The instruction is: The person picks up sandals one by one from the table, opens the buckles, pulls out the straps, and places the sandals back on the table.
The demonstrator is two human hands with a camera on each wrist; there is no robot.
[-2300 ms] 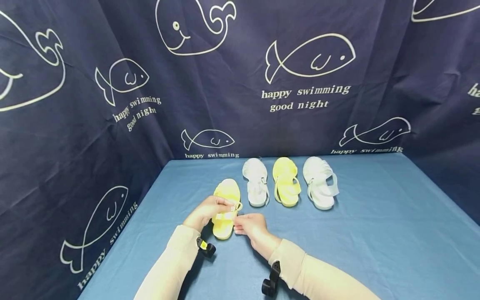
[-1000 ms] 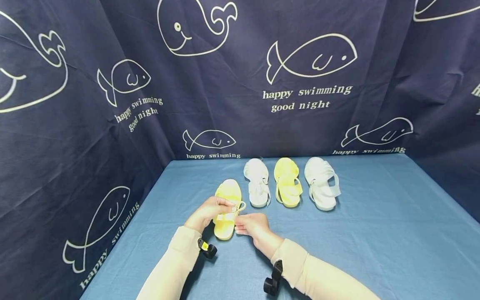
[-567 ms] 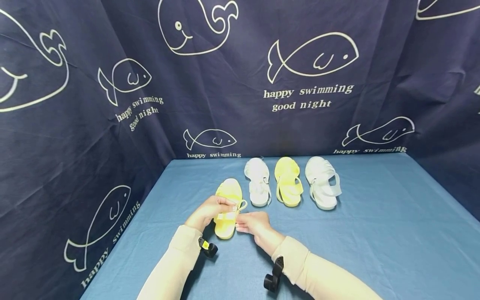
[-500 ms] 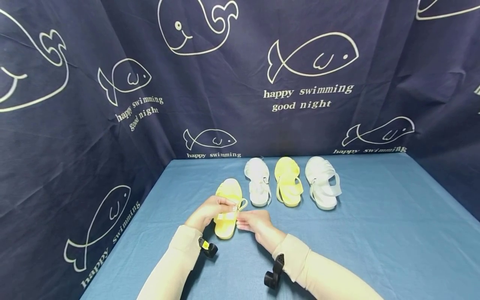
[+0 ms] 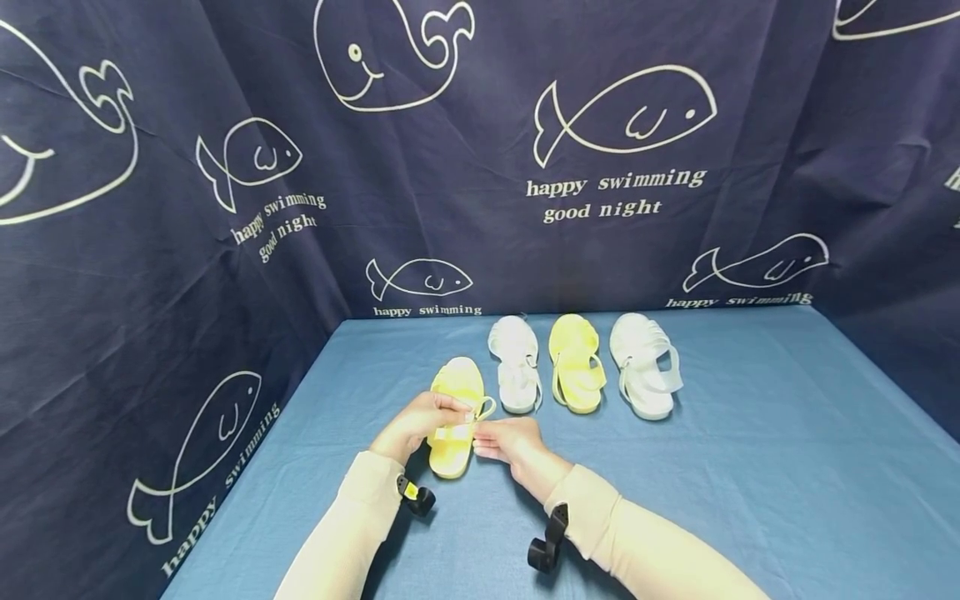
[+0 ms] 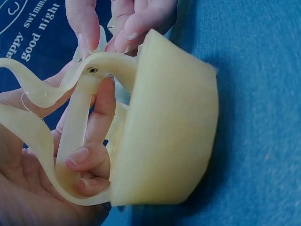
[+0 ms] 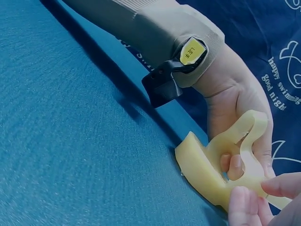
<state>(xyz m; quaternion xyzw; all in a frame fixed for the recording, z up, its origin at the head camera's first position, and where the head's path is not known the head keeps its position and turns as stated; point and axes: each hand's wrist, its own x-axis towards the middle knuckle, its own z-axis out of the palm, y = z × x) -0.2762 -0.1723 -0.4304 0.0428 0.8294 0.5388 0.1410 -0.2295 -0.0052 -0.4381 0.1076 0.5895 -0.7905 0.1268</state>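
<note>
A pale yellow strappy sandal (image 5: pixel 450 463) stands sole-down at the left of the row, toe away from me. My left hand (image 5: pixel 418 423) holds its ankle strap; in the left wrist view, fingers (image 6: pixel 101 110) reach through inside the strap up to a small metal-ringed hole (image 6: pixel 93 70). My right hand (image 5: pixel 513 442) pinches at the strap's right side. In the right wrist view its fingertips (image 7: pixel 241 200) sit beside the sandal (image 7: pixel 195 162). A loose strap loop (image 5: pixel 487 407) sticks out to the right. The exact fastening point is hidden by fingers.
Right of the held sandal, a white sandal (image 5: pixel 513 342), a yellow sandal (image 5: pixel 573 337) and another white sandal (image 5: pixel 636 340) stand in a row on the blue cloth (image 5: pixel 750 467). Dark blue curtain (image 5: pixel 480 208) with fish prints encloses the back and sides.
The strap loop bulges farther to the right than at first. My right hand has shifted slightly away from me along the sandal's side. The left hand keeps its hold.
</note>
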